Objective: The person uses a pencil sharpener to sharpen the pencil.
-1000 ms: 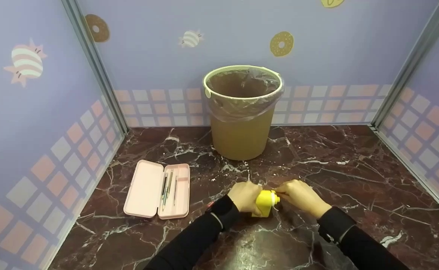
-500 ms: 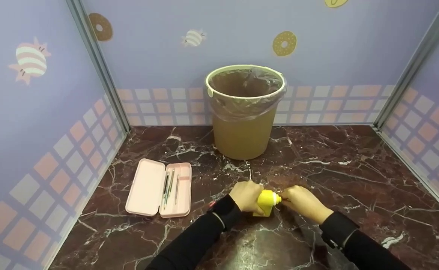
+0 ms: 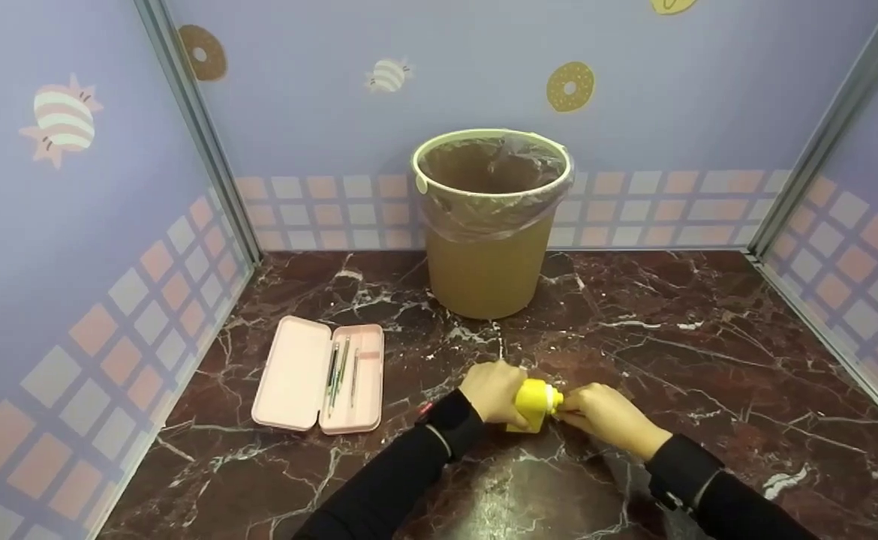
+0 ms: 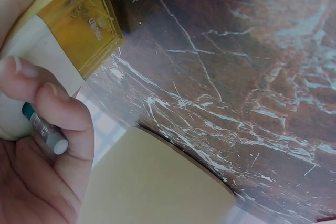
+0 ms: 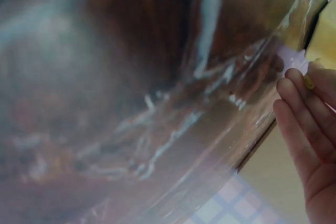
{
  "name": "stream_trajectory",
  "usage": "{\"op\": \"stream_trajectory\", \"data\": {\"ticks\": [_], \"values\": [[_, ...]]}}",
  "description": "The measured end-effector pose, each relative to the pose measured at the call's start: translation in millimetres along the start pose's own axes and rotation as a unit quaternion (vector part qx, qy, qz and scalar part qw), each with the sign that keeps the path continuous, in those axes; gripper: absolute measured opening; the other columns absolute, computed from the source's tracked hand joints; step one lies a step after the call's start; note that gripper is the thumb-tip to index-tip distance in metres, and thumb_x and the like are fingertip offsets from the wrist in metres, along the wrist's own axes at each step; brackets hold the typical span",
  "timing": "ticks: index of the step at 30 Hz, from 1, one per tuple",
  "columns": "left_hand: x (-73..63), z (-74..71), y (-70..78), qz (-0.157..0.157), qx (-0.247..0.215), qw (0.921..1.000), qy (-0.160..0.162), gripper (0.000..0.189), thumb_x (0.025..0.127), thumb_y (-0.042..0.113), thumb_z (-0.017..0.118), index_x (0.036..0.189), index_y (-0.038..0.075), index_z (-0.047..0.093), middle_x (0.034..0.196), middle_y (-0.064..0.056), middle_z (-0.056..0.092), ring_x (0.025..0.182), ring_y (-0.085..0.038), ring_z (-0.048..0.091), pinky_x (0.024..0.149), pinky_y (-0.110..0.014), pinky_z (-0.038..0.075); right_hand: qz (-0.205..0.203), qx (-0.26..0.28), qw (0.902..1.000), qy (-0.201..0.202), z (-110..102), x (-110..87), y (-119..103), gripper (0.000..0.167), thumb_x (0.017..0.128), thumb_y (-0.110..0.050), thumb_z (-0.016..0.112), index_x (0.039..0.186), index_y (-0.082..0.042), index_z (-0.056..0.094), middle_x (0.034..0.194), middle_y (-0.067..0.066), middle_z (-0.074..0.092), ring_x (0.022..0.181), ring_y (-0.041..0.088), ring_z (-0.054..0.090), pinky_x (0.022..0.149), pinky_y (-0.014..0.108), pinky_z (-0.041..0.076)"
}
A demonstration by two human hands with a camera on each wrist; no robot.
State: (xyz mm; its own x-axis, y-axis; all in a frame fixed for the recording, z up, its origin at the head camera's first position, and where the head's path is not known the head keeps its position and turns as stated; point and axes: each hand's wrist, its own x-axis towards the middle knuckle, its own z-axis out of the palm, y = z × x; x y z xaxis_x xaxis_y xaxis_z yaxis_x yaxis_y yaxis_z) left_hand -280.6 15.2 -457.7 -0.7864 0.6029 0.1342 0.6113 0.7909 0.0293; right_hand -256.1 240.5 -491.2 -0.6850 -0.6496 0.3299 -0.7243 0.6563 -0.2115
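My left hand (image 3: 491, 391) grips a yellow crank pencil sharpener (image 3: 533, 397) on the table. In the left wrist view its see-through amber shavings drawer (image 4: 86, 22) shows at the base. A green pencil (image 4: 46, 129) pokes out of the sharpener between the left fingers, its silver band and pale eraser end facing the palm; the rest is hidden. My right hand (image 3: 608, 416) is at the sharpener's white-collared front. In the right wrist view, its thumb and fingertips pinch a small yellow crank knob (image 5: 308, 81).
A pink pencil case (image 3: 289, 379) lies open on the left, with several pencils (image 3: 338, 375) in its tray. Behind the hands stands a tan waste bin (image 3: 484, 277) with a clear plastic liner (image 3: 491, 221). Patterned wall panels (image 3: 319, 112) enclose the marble table (image 3: 709, 352).
My right hand has circled at the sharpener's front, from its upper side outward and then down, the crank turning with it. My left hand stays on the sharpener. The view shifts slightly.
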Motion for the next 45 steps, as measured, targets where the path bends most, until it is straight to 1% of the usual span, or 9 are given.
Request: {"op": "stream_trajectory", "data": {"ticks": [2, 6, 9, 15, 22, 24, 31, 39, 45], "values": [[0.1, 0.4, 0.2, 0.000, -0.001, 1.0000, 0.002, 0.050, 0.060, 0.050, 0.094, 0.085, 0.015, 0.069, 0.080, 0.001, 0.073, 0.070, -0.019, 0.068, 0.059, -0.034, 0.054, -0.009, 0.001, 0.9999, 0.007, 1.0, -2.9, -0.7, 0.003, 0.085, -0.008, 0.078, 0.086, -0.011, 0.079, 0.076, 0.000, 0.076, 0.064, 0.009, 0.068, 0.060, 0.025, 0.055], [0.0, -0.3, 1.3, 0.000, -0.008, 1.0000, 0.001, 0.049, 0.060, 0.050, 0.094, 0.085, 0.015, 0.069, 0.080, 0.001, 0.073, 0.070, -0.018, 0.068, 0.058, -0.033, 0.052, -0.021, 0.002, 0.9996, 0.020, 1.6, -7.9, -2.5, 0.012, 0.084, -0.007, 0.079, 0.095, -0.010, 0.081, 0.081, 0.003, 0.078, 0.068, 0.014, 0.072, 0.064, 0.027, 0.059], [-0.3, -1.4, 2.4, 0.000, -0.009, 1.0000, 0.000, 0.050, 0.060, 0.050, 0.094, 0.084, 0.015, 0.069, 0.080, 0.001, 0.073, 0.070, -0.018, 0.067, 0.057, -0.032, 0.052, -0.025, 0.008, 0.9994, 0.024, 1.4, -10.2, -3.6, 0.014, 0.084, -0.006, 0.079, 0.097, -0.010, 0.081, 0.084, 0.003, 0.080, 0.071, 0.015, 0.073, 0.067, 0.028, 0.060], [1.5, -1.7, 3.6, -0.003, -0.007, 1.0000, 0.000, 0.049, 0.060, 0.050, 0.094, 0.084, 0.015, 0.069, 0.081, 0.001, 0.073, 0.071, -0.019, 0.068, 0.059, -0.033, 0.053, -0.053, 0.011, 0.9979, 0.034, 0.1, -13.8, -6.4, 0.017, 0.083, -0.005, 0.079, 0.100, -0.009, 0.081, 0.094, 0.006, 0.081, 0.082, 0.020, 0.078, 0.076, 0.033, 0.062], [1.9, -4.3, 5.7, -0.008, -0.005, 0.9999, -0.013, 0.050, 0.061, 0.051, 0.094, 0.086, 0.015, 0.070, 0.084, 0.000, 0.074, 0.076, -0.020, 0.071, 0.062, -0.033, 0.055, -0.064, 0.028, 0.9969, 0.037, -4.8, -19.4, -14.1, 0.015, 0.084, -0.003, 0.077, 0.099, -0.007, 0.080, 0.099, 0.010, 0.081, 0.090, 0.026, 0.079, 0.079, 0.037, 0.063], [2.0, -5.0, 6.1, -0.012, -0.003, 0.9998, -0.016, 0.050, 0.061, 0.050, 0.094, 0.086, 0.015, 0.070, 0.085, 0.000, 0.074, 0.078, -0.020, 0.072, 0.063, -0.034, 0.056, -0.066, 0.027, 0.9967, 0.039, -6.8, -20.9, -17.4, 0.014, 0.084, -0.004, 0.078, 0.098, -0.007, 0.080, 0.097, 0.010, 0.081, 0.088, 0.026, 0.078, 0.078, 0.036, 0.063], [3.2, -5.5, 5.9, -0.017, -0.014, 0.9994, -0.026, 0.050, 0.061, 0.047, 0.095, 0.089, 0.014, 0.070, 0.086, -0.001, 0.074, 0.078, -0.022, 0.072, 0.064, -0.036, 0.056, -0.072, 0.016, 0.9960, 0.050, -14.8, -24.5, -25.9, 0.016, 0.083, -0.004, 0.079, 0.098, -0.009, 0.081, 0.088, 0.002, 0.080, 0.077, 0.014, 0.075, 0.070, 0.025, 0.059], [2.7, -6.2, 3.8, -0.019, -0.020, 0.9993, -0.026, 0.051, 0.060, 0.045, 0.096, 0.092, 0.014, 0.070, 0.086, -0.001, 0.074, 0.079, -0.023, 0.072, 0.064, -0.039, 0.057, -0.065, -0.004, 0.9973, 0.035, -31.2, -22.0, -35.3, 0.018, 0.084, -0.007, 0.079, 0.102, -0.009, 0.081, 0.091, 0.003, 0.080, 0.080, 0.016, 0.075, 0.073, 0.030, 0.061], [0.6, -7.0, 3.9, -0.017, -0.013, 0.9994, -0.027, 0.051, 0.060, 0.043, 0.096, 0.093, 0.013, 0.071, 0.087, -0.002, 0.075, 0.080, -0.023, 0.073, 0.065, -0.039, 0.058, -0.076, -0.020, 0.9961, 0.040, -44.7, -17.8, -38.3, 0.024, 0.081, -0.005, 0.081, 0.104, -0.008, 0.080, 0.094, 0.004, 0.080, 0.081, 0.016, 0.076, 0.073, 0.030, 0.061]]}}
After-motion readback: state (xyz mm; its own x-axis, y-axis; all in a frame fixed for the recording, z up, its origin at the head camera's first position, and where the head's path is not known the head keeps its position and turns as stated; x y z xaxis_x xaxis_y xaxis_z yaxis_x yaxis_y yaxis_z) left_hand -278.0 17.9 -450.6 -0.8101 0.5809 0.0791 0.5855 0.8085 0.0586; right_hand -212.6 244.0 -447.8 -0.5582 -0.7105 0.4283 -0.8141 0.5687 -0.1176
